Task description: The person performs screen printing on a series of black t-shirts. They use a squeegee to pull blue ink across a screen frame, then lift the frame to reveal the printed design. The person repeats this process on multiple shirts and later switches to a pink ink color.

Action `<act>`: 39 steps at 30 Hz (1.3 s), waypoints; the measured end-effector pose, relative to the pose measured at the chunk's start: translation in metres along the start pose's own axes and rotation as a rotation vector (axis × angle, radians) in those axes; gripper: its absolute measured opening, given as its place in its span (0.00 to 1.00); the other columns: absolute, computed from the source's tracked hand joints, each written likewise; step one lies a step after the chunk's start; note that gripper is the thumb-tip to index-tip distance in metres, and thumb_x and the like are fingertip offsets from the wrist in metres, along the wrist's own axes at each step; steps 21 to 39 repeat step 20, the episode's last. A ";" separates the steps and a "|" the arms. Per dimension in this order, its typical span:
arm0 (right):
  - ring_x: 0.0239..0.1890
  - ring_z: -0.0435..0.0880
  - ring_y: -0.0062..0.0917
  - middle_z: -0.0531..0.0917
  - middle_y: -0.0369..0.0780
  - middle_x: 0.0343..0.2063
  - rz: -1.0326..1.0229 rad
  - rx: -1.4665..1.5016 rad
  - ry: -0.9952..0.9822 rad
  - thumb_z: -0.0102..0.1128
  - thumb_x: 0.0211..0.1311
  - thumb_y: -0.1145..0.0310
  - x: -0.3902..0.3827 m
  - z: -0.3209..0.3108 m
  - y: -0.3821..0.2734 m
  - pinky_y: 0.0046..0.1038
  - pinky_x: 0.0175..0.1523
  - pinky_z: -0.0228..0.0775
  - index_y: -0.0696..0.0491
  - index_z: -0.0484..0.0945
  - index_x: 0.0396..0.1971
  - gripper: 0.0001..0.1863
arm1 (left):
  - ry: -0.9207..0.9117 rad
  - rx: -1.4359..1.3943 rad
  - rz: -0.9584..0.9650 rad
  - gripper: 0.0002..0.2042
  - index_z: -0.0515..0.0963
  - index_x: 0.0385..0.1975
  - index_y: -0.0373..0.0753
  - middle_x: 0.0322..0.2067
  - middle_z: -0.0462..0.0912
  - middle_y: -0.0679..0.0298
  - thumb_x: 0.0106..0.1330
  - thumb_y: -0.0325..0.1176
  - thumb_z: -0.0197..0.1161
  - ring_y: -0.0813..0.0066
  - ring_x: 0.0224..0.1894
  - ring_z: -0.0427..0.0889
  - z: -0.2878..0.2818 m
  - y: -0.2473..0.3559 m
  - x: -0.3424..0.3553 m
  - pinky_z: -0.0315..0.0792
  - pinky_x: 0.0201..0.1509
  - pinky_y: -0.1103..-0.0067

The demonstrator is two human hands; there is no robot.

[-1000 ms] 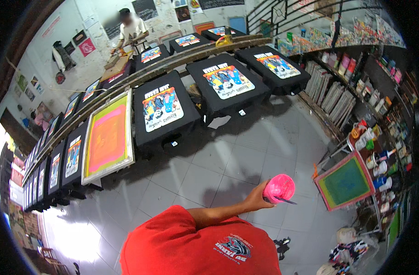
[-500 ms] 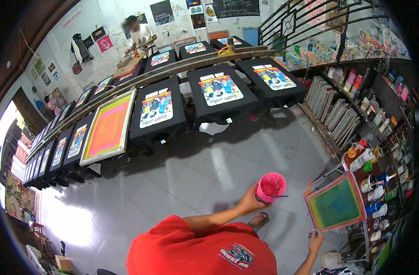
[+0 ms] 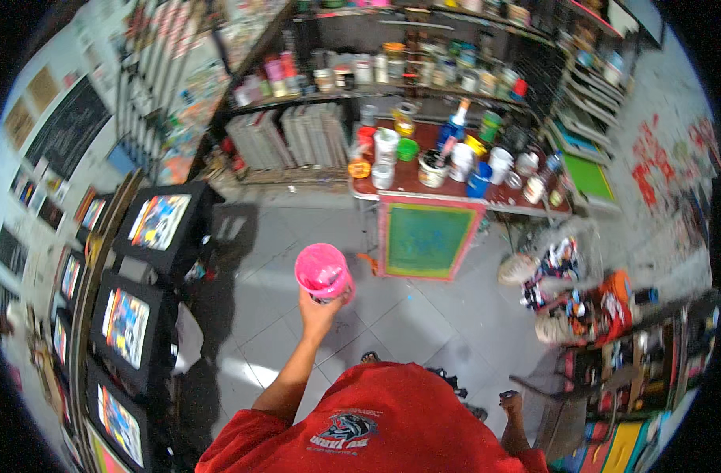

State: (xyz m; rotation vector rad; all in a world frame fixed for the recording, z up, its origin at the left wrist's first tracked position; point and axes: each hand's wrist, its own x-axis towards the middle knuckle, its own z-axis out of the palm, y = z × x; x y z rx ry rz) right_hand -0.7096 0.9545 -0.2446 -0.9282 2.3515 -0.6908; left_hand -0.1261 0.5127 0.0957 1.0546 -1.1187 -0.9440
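A bright pink plastic tub [image 3: 346, 285] is gripped from below and the side by my left hand [image 3: 319, 312], held out in front of me above the tiled floor. Its open mouth shows pink, paint-like smears inside. My right hand [image 3: 511, 402] hangs low at my right side, its fingers curled together. Something dark shows at those fingertips, too small to make out. Beyond the tub, a framed printing screen [image 3: 430, 239] with a green middle and pink border leans against the front of a reddish table [image 3: 506, 206].
Jars, bottles and tubs, including a blue cup [image 3: 478, 181], crowd the table. Behind stand shelves of containers and stacked frames [image 3: 313, 134]. Black printed shirts [image 3: 126, 327] lie on boards along the left. Bags and cloth [image 3: 585, 311] sit on the right floor.
My view has swung right, from the row of shirts to the table and shelves. The pink tub stays in my left hand; my right hand remains low at my side.
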 end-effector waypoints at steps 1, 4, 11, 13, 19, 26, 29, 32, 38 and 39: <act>0.17 0.77 0.25 0.80 0.39 0.18 0.048 0.050 -0.013 0.61 0.53 0.70 -0.024 0.011 0.019 0.31 0.20 0.70 0.54 0.79 0.25 0.04 | -0.044 0.025 0.015 0.30 0.68 0.49 0.35 0.43 0.79 0.61 0.42 0.21 0.74 0.73 0.45 0.79 0.014 -0.009 0.019 0.72 0.51 0.73; 0.16 0.79 0.26 0.81 0.42 0.17 0.026 -0.260 0.031 0.62 0.55 0.67 -0.086 0.022 0.043 0.31 0.21 0.72 0.58 0.78 0.26 0.09 | -0.124 0.021 -0.014 0.28 0.68 0.48 0.35 0.42 0.80 0.61 0.44 0.20 0.72 0.74 0.43 0.80 0.050 -0.025 0.055 0.73 0.50 0.75; 0.32 0.82 0.35 0.83 0.44 0.31 0.554 0.215 -0.219 0.64 0.48 0.60 -0.102 0.061 -0.069 0.36 0.36 0.76 0.55 0.79 0.37 0.18 | -0.289 -0.020 -0.066 0.28 0.68 0.49 0.34 0.43 0.78 0.59 0.46 0.21 0.73 0.73 0.41 0.80 0.208 -0.005 0.083 0.74 0.48 0.77; 0.30 0.81 0.34 0.83 0.44 0.29 0.537 0.254 -0.206 0.63 0.50 0.62 -0.067 0.050 -0.068 0.36 0.35 0.76 0.56 0.80 0.36 0.15 | -0.314 -0.061 -0.078 0.27 0.69 0.48 0.34 0.43 0.78 0.59 0.46 0.21 0.73 0.74 0.41 0.80 0.252 -0.012 0.081 0.74 0.47 0.77; 0.25 0.80 0.28 0.82 0.41 0.24 0.349 0.362 -0.107 0.58 0.57 0.69 0.109 -0.038 0.002 0.34 0.30 0.76 0.56 0.80 0.33 0.08 | -0.422 0.079 0.023 0.32 0.68 0.52 0.32 0.43 0.78 0.58 0.44 0.22 0.75 0.72 0.44 0.78 0.381 -0.057 0.072 0.73 0.50 0.75; 0.25 0.80 0.28 0.82 0.41 0.24 0.355 0.374 -0.124 0.58 0.57 0.69 0.114 -0.034 0.004 0.34 0.30 0.76 0.56 0.80 0.33 0.08 | -0.425 0.101 0.022 0.32 0.68 0.52 0.32 0.43 0.78 0.58 0.44 0.22 0.75 0.72 0.44 0.78 0.389 -0.060 0.072 0.73 0.50 0.75; 0.25 0.80 0.28 0.82 0.41 0.24 0.355 0.374 -0.124 0.58 0.57 0.69 0.114 -0.034 0.004 0.34 0.30 0.76 0.56 0.80 0.33 0.08 | -0.425 0.101 0.022 0.32 0.68 0.52 0.32 0.43 0.78 0.58 0.44 0.22 0.75 0.72 0.44 0.78 0.389 -0.060 0.072 0.73 0.50 0.75; 0.25 0.80 0.28 0.82 0.41 0.24 0.355 0.374 -0.124 0.58 0.57 0.69 0.114 -0.034 0.004 0.34 0.30 0.76 0.56 0.80 0.33 0.08 | -0.425 0.101 0.022 0.32 0.68 0.52 0.32 0.43 0.78 0.58 0.44 0.22 0.75 0.72 0.44 0.78 0.389 -0.060 0.072 0.73 0.50 0.75; 0.25 0.80 0.28 0.82 0.41 0.24 0.355 0.374 -0.124 0.58 0.57 0.69 0.114 -0.034 0.004 0.34 0.30 0.76 0.56 0.80 0.33 0.08 | -0.425 0.101 0.022 0.32 0.68 0.52 0.32 0.43 0.78 0.58 0.44 0.22 0.75 0.72 0.44 0.78 0.389 -0.060 0.072 0.73 0.50 0.75; 0.25 0.80 0.28 0.82 0.41 0.24 0.355 0.374 -0.124 0.58 0.57 0.69 0.114 -0.034 0.004 0.34 0.30 0.76 0.56 0.80 0.33 0.08 | -0.425 0.101 0.022 0.32 0.68 0.52 0.32 0.43 0.78 0.58 0.44 0.22 0.75 0.72 0.44 0.78 0.389 -0.060 0.072 0.73 0.50 0.75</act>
